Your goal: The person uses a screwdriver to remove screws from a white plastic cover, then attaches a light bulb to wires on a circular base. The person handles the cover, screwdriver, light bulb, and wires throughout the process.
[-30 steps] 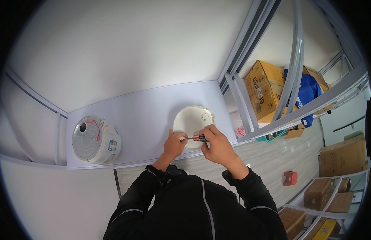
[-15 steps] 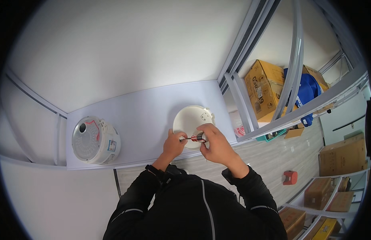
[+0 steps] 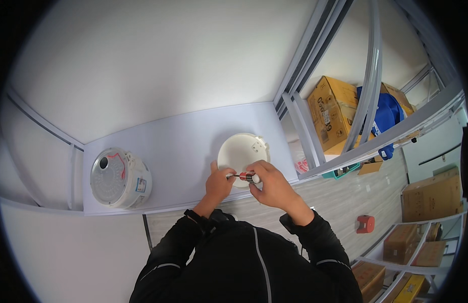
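Observation:
A white round hollow shell (image 3: 237, 151) with a notched tab and small holes near its right rim rests on the table. My left hand (image 3: 218, 186) closes on its near-left rim, one finger along the outside and the thumb inside. Between my hands lies a screwdriver (image 3: 245, 176) with a red and black handle, gripped by the fingers of my right hand (image 3: 270, 184). Its thin shaft points left, and the tip ends at my left thumb. What the tip touches is hidden by my fingers.
A white rounded appliance body (image 3: 115, 177) with a grey metallic face and red wire stands at the table's (image 3: 178, 151) left end. Grey metal framing (image 3: 307, 131) borders the right, with cardboard boxes (image 3: 332, 113) and a blue cloth item (image 3: 388, 113) behind. A red stool (image 3: 365, 224) stands on the floor.
The screwdriver's handle has turned slightly in my right fingers, and its end has shifted a little. My left hand keeps its place, as does the shell.

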Demonstrator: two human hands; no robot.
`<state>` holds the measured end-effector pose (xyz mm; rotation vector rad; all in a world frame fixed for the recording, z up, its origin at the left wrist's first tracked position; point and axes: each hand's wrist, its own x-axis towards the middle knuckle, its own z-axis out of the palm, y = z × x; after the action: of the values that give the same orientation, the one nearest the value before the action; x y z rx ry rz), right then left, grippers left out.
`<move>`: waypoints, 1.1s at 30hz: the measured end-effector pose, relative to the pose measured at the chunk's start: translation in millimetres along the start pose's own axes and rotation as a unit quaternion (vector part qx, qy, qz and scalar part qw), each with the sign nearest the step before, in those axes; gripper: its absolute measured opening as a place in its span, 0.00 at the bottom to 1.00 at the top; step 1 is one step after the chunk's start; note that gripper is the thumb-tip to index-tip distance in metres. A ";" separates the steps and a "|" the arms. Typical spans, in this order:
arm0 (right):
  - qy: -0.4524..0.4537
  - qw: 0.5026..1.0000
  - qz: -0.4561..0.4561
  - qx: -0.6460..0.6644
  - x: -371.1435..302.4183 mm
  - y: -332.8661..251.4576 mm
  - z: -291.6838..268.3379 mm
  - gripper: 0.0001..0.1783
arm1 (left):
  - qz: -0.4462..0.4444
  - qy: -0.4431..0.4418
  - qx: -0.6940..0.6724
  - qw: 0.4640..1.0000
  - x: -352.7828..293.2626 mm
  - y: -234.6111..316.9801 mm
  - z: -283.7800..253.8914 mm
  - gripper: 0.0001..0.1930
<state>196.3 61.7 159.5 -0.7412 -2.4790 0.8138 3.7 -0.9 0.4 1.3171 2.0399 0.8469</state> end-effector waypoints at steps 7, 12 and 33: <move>0.019 0.998 0.046 0.027 -3.5 5.4 4.3 0.20 | 0.057 0.071 -0.045 0.995 -0.2 -9.6 7.1 0.06; 0.030 0.999 -0.031 0.001 0.0 8.2 2.8 0.20 | 0.069 0.078 -0.038 0.994 3.1 -8.8 4.1 0.05; 0.069 0.995 0.067 0.039 -9.6 18.4 -7.5 0.18 | 0.088 0.009 -0.105 0.991 3.2 -9.4 3.0 0.09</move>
<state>214.2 71.6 151.1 -0.9115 -2.2808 0.8715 -0.6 -0.3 -9.0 1.3862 1.8096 1.1232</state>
